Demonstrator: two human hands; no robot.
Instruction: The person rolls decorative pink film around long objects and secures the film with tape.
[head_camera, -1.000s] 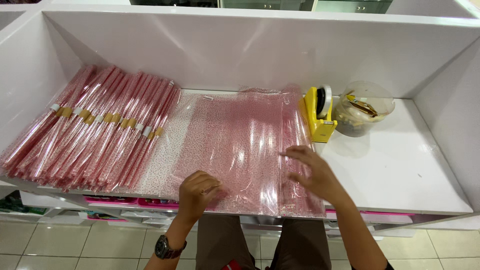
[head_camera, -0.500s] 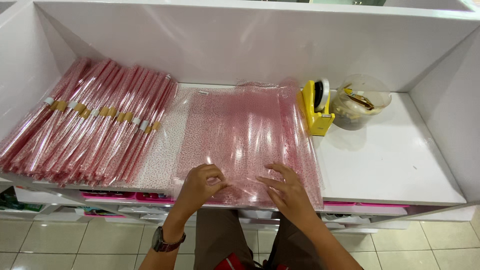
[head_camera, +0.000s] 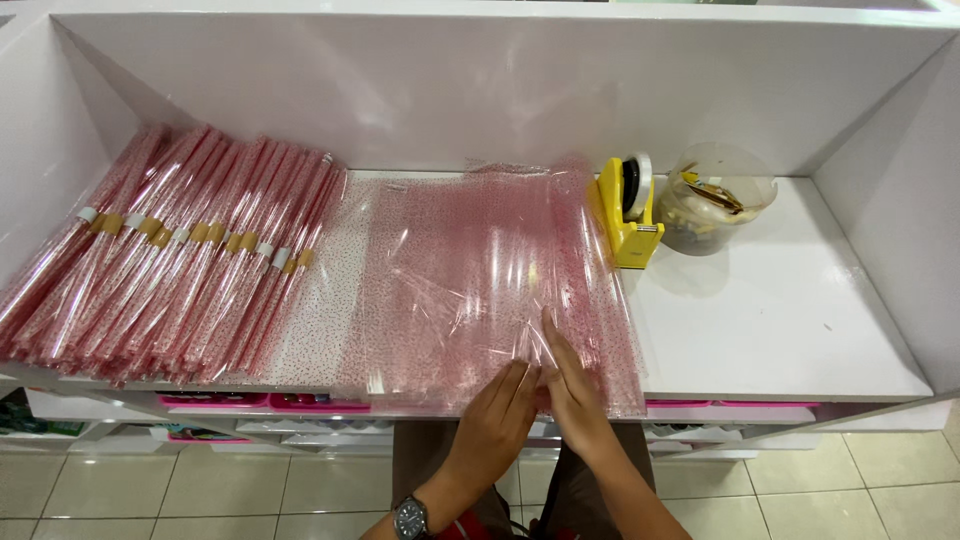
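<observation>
pink-dotted clear cellophane sheets (head_camera: 470, 270) are spread at the middle of the white tabletop (head_camera: 780, 310), hanging slightly over its 6 o'clock edge. both hands are laid flat side by side, fingers extended, on that near edge: left hand (head_camera: 495, 420), right hand (head_camera: 572, 385). rolled cellophane tubes (head_camera: 170, 260) are piled at 9 o'clock. a yellow tape dispenser (head_camera: 625, 212) and a clear tub (head_camera: 715, 195) are seen at 2 o'clock.

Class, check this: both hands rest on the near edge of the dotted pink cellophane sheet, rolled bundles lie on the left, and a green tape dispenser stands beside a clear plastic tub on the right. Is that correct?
Not quite. The tape dispenser is yellow, not green, as the head view shows. The rest holds: the left hand and right hand rest on the near edge of the cellophane sheet, the bundles lie left, and the tub stands beside the dispenser.
</observation>
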